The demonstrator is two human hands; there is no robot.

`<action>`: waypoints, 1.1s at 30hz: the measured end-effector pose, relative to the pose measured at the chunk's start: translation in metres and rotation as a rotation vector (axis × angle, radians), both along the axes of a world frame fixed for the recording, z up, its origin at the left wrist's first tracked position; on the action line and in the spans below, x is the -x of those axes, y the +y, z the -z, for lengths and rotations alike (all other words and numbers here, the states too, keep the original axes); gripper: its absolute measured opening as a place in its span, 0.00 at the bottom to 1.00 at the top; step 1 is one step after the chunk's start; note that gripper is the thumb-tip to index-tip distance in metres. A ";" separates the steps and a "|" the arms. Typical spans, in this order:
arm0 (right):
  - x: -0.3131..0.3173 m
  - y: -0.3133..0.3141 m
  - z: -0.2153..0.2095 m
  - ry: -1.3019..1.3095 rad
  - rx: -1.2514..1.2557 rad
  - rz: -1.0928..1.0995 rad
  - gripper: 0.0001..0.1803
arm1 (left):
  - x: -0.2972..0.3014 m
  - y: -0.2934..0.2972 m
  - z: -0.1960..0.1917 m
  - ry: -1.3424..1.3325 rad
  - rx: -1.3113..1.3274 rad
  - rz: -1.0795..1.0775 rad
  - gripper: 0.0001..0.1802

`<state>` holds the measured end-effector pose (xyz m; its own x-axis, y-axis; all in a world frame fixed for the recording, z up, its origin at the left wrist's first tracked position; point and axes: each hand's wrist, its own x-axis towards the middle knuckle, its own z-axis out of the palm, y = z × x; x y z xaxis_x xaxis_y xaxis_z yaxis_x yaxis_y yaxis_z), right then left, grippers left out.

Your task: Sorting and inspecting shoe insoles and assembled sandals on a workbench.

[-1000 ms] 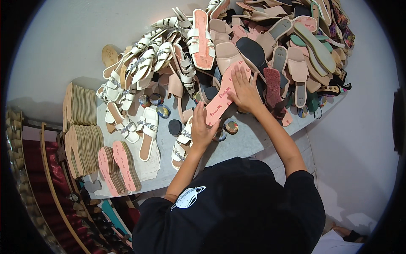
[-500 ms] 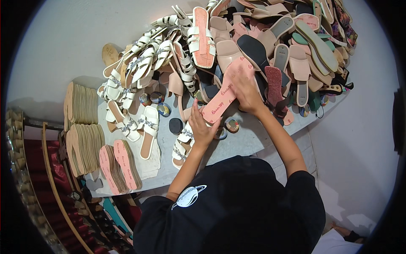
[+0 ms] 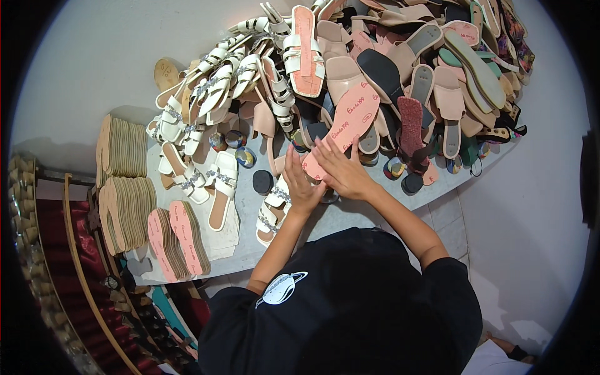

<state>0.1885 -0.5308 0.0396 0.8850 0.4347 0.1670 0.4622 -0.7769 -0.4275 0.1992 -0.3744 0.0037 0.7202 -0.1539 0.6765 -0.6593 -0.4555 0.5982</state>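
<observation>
A pink shoe insole (image 3: 355, 112) with red printing slants in front of me, its broad toe end up against the heap of sandals. My left hand (image 3: 303, 189) braces the narrow heel end between its thumb and straight fingers. Flat across the lower part of the insole lies my right hand (image 3: 345, 170), fingers stretched and a little apart. Under my left hand, a white strappy sandal with silver trim (image 3: 272, 215) is partly covered. A small black round block (image 3: 262, 182) stands to the left of that hand.
Pink-topped insole stacks (image 3: 190, 237) and beige insole stacks (image 3: 128, 215) stand on the left of the grey table (image 3: 250, 247). White sandals (image 3: 222, 187) lie nearer, with patterned round blocks (image 3: 245, 157) beside them. Beige slippers (image 3: 447, 94) pile up on the right. A rack (image 3: 81, 250) stands at far left.
My right hand has slid down the insole from its toe part toward the heel, uncovering the printing. My left hand has stayed at the heel end, shifting slightly.
</observation>
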 end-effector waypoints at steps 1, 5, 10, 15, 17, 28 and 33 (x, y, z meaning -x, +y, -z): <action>0.003 0.000 0.001 -0.057 -0.036 -0.033 0.34 | 0.000 -0.001 0.000 0.010 0.009 0.007 0.54; 0.012 -0.007 -0.020 0.140 -0.088 -0.255 0.31 | 0.004 0.006 0.003 0.124 -0.010 0.001 0.53; 0.026 -0.023 -0.021 0.098 -0.639 -0.113 0.27 | 0.008 0.003 -0.027 0.127 -0.106 -0.028 0.53; 0.035 -0.028 -0.014 -0.148 -0.470 0.263 0.15 | 0.013 0.009 -0.033 0.203 -0.062 0.015 0.48; 0.033 -0.029 -0.011 -0.275 -0.230 0.349 0.22 | 0.017 0.017 -0.036 0.207 -0.071 0.007 0.47; 0.007 0.043 -0.013 -0.522 -0.006 0.097 0.23 | 0.057 0.121 -0.060 0.295 -0.062 -0.091 0.40; -0.007 0.126 -0.023 -0.533 -0.069 -0.070 0.22 | 0.080 0.197 -0.056 0.305 0.063 -0.211 0.38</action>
